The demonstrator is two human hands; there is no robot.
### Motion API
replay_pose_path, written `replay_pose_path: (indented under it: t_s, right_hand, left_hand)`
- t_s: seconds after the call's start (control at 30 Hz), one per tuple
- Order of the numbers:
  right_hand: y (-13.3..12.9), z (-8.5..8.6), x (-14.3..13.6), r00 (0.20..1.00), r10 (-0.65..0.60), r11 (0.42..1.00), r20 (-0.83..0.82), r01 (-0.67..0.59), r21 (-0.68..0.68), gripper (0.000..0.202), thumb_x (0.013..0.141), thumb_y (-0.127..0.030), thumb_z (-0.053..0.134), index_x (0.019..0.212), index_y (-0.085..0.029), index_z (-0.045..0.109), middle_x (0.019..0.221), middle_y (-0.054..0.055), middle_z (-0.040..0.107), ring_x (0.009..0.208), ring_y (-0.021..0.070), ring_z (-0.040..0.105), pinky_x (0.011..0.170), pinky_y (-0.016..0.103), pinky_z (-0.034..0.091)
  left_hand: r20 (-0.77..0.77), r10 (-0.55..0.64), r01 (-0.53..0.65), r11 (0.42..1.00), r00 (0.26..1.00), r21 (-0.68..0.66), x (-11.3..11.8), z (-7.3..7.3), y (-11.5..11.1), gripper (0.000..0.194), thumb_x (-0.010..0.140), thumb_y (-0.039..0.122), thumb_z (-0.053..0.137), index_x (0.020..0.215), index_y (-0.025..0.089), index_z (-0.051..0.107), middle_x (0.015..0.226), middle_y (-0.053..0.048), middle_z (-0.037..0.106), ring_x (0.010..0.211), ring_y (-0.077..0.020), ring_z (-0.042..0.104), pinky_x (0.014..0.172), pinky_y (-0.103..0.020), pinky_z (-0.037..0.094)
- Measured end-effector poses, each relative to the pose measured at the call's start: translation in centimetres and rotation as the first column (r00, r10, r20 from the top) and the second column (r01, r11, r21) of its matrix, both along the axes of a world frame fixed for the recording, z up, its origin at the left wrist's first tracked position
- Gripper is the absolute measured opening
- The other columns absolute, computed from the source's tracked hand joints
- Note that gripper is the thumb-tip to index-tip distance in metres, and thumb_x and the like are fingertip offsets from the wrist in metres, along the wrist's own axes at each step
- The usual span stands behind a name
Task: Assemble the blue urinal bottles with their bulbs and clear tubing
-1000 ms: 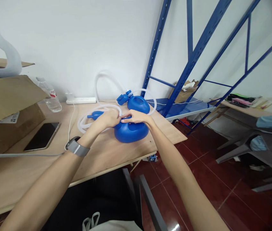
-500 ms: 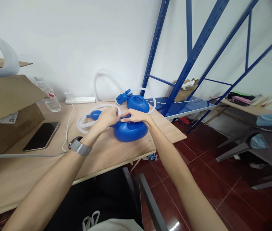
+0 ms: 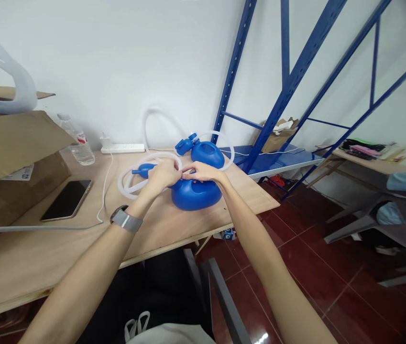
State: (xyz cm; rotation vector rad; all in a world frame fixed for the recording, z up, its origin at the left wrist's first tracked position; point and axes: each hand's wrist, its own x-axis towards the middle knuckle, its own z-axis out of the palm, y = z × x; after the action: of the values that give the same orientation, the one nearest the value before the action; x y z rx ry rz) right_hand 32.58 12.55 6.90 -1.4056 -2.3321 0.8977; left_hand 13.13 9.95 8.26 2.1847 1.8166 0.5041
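A blue plastic bottle with a handle [image 3: 197,198] lies on its side near the table's front right. My left hand [image 3: 165,173] is closed in a pinch at its neck end; the fingertips and what they grip are mostly hidden. From the right, my right hand [image 3: 203,171] grips the bottle's neck and top, its fingertips meeting the left ones. Beside my left hand lies a coiled clear hose [image 3: 126,188] with a blue bulb-shaped end piece [image 3: 143,170]. A second blue bottle [image 3: 207,154] with a capped blue fitting [image 3: 185,145] and its own hose sits behind.
On the left are a phone [image 3: 67,199], a water bottle [image 3: 80,145], a power strip [image 3: 124,148] and an open cardboard box [image 3: 27,191]. Cables cross the wooden table [image 3: 163,229]. Blue metal shelving [image 3: 278,105] stands at the right, with a grey chair [image 3: 375,215] beyond.
The view has shifted slightly, so things on the left appear a little further right. Both hands stay at the bottle's neck, with only a small shift of the fingers.
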Motion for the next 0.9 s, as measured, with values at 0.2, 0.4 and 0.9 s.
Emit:
replay_pose_path:
  t_s: [0.2, 0.4, 0.9]
  right_hand:
    - [0.2, -0.4, 0.0, 0.989, -0.106, 0.987, 0.102, 0.092, 0.133, 0.048, 0.092, -0.053, 0.071, 0.127, -0.02, 0.079, 0.07, 0.003, 0.075, 0.064, 0.0173, 0.069, 0.065, 0.025, 0.047]
    - [1.3, -1.5, 3.4, 0.939, -0.319, 0.889, 0.126, 0.251, 0.382, 0.05, 0.09, -0.066, 0.068, 0.116, -0.026, 0.083, 0.107, 0.009, 0.081, 0.103, 0.028, 0.074, 0.085, 0.031, 0.049]
    - [-2.0, -8.4, -10.5, 0.999, -0.034, 0.739, 0.035, 0.002, 0.674, 0.044, 0.103, -0.017, 0.047, 0.143, -0.02, 0.065, 0.13, 0.013, 0.071, 0.124, 0.025, 0.063, 0.109, 0.038, 0.047]
  left_hand:
    - [-0.094, -0.298, 0.296, 0.765, 0.95, 0.572, -1.0, -2.3, -3.9, 0.03, 0.102, 0.034, 0.047, 0.116, 0.02, 0.069, 0.127, -0.016, 0.071, 0.128, -0.0333, 0.059, 0.12, -0.053, 0.035]
    - [-0.22, -0.258, 0.335, 0.8, 0.941, 0.498, -5.4, -5.9, -5.7, 0.034, 0.103, 0.027, 0.04, 0.115, 0.018, 0.07, 0.125, -0.018, 0.07, 0.122, -0.0334, 0.062, 0.107, -0.049, 0.046]
    - [-0.264, 0.049, -0.025, 0.995, 0.963, 0.096, -12.3, -12.2, -2.7, 0.056, 0.103, 0.053, 0.041, 0.142, 0.018, 0.061, 0.159, -0.022, 0.048, 0.143, -0.0408, 0.046, 0.111, -0.059, 0.044]
